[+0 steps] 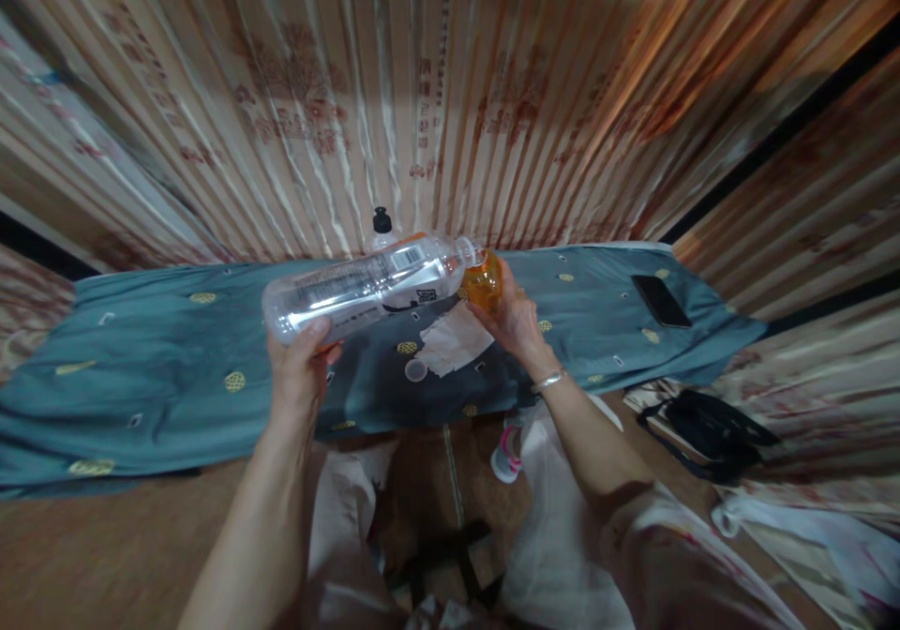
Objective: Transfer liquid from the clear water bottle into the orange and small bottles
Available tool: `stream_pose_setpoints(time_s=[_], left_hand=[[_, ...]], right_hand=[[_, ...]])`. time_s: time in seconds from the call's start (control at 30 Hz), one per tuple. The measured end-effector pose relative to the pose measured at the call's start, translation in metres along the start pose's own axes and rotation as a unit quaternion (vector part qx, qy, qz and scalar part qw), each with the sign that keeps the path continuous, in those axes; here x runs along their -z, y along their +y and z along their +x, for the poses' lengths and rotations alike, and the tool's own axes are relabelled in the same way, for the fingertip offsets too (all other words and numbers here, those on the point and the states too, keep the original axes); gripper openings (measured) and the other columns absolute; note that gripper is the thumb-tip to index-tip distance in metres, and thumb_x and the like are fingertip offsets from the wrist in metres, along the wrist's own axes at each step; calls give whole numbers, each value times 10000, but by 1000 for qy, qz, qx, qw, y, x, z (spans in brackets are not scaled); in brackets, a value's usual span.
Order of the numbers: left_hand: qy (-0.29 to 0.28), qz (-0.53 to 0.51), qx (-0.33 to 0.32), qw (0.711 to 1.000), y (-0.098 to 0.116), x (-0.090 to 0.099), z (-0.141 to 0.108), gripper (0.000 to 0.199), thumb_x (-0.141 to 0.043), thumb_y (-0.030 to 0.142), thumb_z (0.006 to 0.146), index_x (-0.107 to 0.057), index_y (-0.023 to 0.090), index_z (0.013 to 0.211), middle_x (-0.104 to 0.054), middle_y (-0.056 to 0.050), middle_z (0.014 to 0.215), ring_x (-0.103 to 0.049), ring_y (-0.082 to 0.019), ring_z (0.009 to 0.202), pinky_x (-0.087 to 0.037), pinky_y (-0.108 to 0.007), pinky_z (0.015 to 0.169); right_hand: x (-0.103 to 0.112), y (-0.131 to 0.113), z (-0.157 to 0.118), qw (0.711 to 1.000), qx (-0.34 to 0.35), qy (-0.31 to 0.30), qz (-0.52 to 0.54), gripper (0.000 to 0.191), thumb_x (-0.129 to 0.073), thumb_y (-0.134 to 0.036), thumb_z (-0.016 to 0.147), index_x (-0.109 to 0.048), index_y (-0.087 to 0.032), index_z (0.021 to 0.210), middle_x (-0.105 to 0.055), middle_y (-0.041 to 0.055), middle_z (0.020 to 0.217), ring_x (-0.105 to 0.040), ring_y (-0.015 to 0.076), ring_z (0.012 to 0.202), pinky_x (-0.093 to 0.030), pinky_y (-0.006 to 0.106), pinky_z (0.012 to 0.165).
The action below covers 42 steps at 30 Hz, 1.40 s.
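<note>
My left hand point(302, 358) is closed around the base end of a large clear plastic bottle point(358, 288) with a printed label. The bottle lies tilted in the air, its open neck pointing right. My right hand point(512, 316) grips a small orange see-through container point(484, 278), and the bottle's mouth meets it at the top. Whether liquid passes between them I cannot make out. Under them on the cloth are a crumpled white tissue point(457, 339) and a small round clear cap point(416, 370). Behind the large bottle stands a clear bottle with a black cap point(382, 221).
A teal patterned cloth point(175, 349) covers the long narrow table. A dark phone point(661, 300) lies at its right end. A pleated curtain point(422, 96) hangs close behind. On the floor at right is a black bag point(713, 428); a pink-and-white item point(506, 457) is below the table's front edge.
</note>
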<state>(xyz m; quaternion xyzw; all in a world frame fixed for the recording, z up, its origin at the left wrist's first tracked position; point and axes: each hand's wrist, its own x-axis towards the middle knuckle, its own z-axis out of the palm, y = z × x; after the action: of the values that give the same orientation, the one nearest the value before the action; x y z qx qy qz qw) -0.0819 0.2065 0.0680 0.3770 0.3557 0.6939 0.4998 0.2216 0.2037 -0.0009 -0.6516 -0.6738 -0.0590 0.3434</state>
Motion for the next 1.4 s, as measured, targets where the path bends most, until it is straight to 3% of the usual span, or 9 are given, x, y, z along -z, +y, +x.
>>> stream_pose_setpoints(time_s=[0.57, 1.23, 1.4], left_hand=[[5, 1, 8, 1000, 1, 0, -1, 528, -872, 316, 505, -672, 211, 982, -649, 14, 746, -542, -105, 488, -276, -173, 350], [-5, -5, -2, 1000, 0, 1, 0, 568, -899, 321, 523, -675, 225, 1036, -639, 18, 738, -539, -109, 490, -290, -175, 351], [-9, -6, -1, 1000, 1, 0, -1, 572, -897, 311, 524, -683, 232, 1048, -649, 17, 743, -533, -101, 483, -284, -163, 353]], right_hand=[[-1, -1, 0, 1000, -7, 1, 1, 979, -720, -459, 906, -203, -107, 1660, -631, 265, 1490, -668, 375, 1323, -607, 578, 1039], [-1, -1, 0, 1000, -9, 7, -2, 959, -715, -434, 900, -236, -83, 1652, -646, 275, 1467, -683, 366, 1301, -599, 519, 1041], [-2, 0, 0, 1000, -3, 9, 3, 970, -703, -461, 903, -199, -143, 1668, -662, 238, 1462, -689, 358, 1289, -606, 526, 1028]])
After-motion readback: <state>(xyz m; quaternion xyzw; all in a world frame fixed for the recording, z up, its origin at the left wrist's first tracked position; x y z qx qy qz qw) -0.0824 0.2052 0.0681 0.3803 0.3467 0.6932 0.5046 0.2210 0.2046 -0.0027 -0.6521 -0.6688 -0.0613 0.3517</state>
